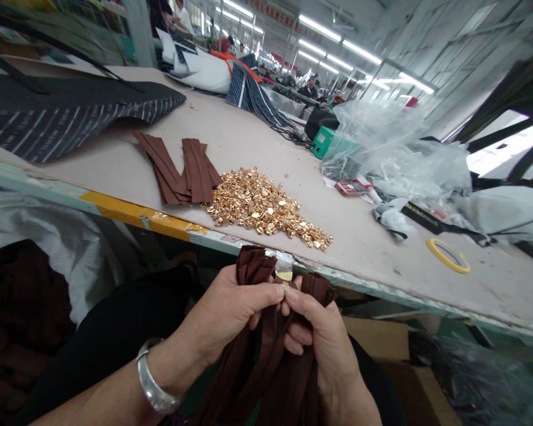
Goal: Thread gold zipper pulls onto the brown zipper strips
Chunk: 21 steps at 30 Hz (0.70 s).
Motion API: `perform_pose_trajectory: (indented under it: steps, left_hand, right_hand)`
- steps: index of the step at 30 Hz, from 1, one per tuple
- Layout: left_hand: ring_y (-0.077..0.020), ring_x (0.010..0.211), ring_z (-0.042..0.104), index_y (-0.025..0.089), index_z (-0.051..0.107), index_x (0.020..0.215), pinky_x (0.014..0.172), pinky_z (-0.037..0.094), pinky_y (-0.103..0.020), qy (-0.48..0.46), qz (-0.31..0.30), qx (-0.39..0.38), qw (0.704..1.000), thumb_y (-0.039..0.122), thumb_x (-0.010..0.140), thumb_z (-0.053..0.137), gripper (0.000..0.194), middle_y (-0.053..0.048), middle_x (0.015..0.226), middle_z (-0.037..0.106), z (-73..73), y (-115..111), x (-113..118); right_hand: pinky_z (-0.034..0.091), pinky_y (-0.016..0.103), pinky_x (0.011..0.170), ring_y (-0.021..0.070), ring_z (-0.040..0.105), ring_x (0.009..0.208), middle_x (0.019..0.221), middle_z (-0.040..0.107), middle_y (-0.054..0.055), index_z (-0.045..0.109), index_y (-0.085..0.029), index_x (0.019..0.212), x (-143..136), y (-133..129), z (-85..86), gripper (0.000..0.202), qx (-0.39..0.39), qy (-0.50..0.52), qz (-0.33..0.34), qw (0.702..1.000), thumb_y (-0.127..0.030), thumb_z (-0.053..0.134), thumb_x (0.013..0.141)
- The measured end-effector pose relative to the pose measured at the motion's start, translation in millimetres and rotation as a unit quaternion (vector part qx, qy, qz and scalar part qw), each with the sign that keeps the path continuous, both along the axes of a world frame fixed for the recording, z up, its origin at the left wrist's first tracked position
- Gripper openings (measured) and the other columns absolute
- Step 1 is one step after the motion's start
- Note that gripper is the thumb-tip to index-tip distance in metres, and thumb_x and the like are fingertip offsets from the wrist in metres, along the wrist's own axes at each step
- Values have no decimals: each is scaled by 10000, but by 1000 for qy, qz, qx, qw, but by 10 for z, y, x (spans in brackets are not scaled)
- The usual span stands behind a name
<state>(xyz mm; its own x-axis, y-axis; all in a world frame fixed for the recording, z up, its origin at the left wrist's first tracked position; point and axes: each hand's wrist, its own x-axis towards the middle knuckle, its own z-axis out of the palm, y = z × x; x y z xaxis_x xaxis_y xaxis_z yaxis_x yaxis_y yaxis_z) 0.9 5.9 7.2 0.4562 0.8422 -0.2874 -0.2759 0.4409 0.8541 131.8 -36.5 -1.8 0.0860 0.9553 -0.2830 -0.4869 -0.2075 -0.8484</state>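
Observation:
My left hand (pixel 244 296) is closed around a bundle of brown zipper tapes (pixel 254 264), whose folded ends stick up above the fingers. My right hand (pixel 315 322) is closed around more brown zipper tapes (pixel 317 288). Both thumbs meet at one tape end, where a small gold zipper slider (pixel 286 286) shows between them, mostly hidden by the fingertips. The long tapes hang down below both hands. On the table just beyond lies a heap of gold zipper sliders (pixel 257 204). Short brown zipper strips (pixel 198 171) lie left of the heap, touching it.
The table's front edge (pixel 128 210), partly yellow, runs just beyond my hands. Dark striped fabric (pixel 71 127) lies at the left. To the right are a yellow tape roll (pixel 448 255), clear plastic bags (pixel 408 154) and a green box (pixel 323 142). A cardboard box (pixel 377 338) stands below.

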Motion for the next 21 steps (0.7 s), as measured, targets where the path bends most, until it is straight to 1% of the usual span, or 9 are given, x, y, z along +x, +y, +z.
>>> perform_pose_trajectory:
  steps: [3,5,8,10,13,15,17,20,21]
  left_hand:
    - [-57,403,348,174,542,557,401,259,-180,33,10,20,999,317,747,698,284,76,429,424,-30,-25,-41]
    - [-61,404,349,177,533,556,407,258,-188,46,8,31,998,353,758,689,311,73,426,423,-48,-49,-59]
    - [-71,407,376,176,524,532,425,285,-200,39,7,28,999,360,762,680,333,61,418,429,-74,-72,-52]
    - [-77,401,387,176,509,507,426,291,-206,20,10,5,1000,361,773,661,357,51,406,437,-91,-77,-25]
    - [-74,375,370,176,505,501,411,282,-205,-21,14,-44,999,370,786,641,370,48,383,430,-109,-75,26]
    - [-72,368,366,174,524,523,405,281,-198,-41,14,-63,997,378,777,657,352,52,378,431,-108,-74,56]
    - [-69,364,370,170,552,559,396,271,-190,-47,21,-70,996,379,759,683,318,55,380,441,-94,-69,78]
    - [-67,363,392,165,614,652,388,276,-180,-39,43,-84,995,354,721,722,228,56,420,494,-54,-50,98]
    - [-69,374,413,164,636,693,393,291,-180,-34,50,-89,994,341,708,733,202,50,454,528,-39,-40,101]
  right_hand:
    - [269,138,308,13,264,335,477,425,-100,567,-166,695,73,-8,14,294,17,-112,9,994,-383,753,763]
    - [265,153,331,29,285,358,465,380,-108,565,-175,710,107,1,36,311,33,-198,6,980,-427,729,788]
    - [272,184,377,51,337,413,503,420,-86,587,-173,710,113,33,84,293,64,-314,0,947,-422,682,830]
    - [313,205,434,73,383,475,547,449,-69,586,-175,703,94,52,126,278,90,-385,-17,918,-401,652,850]
    - [350,229,507,103,423,545,587,473,-52,555,-183,680,50,70,193,271,121,-493,-43,860,-372,611,865]
    - [336,235,497,109,418,519,561,468,-53,522,-194,657,23,99,233,277,135,-558,-56,817,-352,578,877]
    - [319,243,490,113,417,489,544,472,-54,496,-203,649,5,170,268,265,152,-621,-83,765,-325,565,874]
    - [313,264,527,137,459,523,586,515,-35,484,-209,677,10,344,318,215,163,-706,-139,675,-299,578,847]
    - [310,269,535,144,463,535,593,518,-32,480,-211,683,18,404,336,213,160,-718,-150,661,-304,582,844]
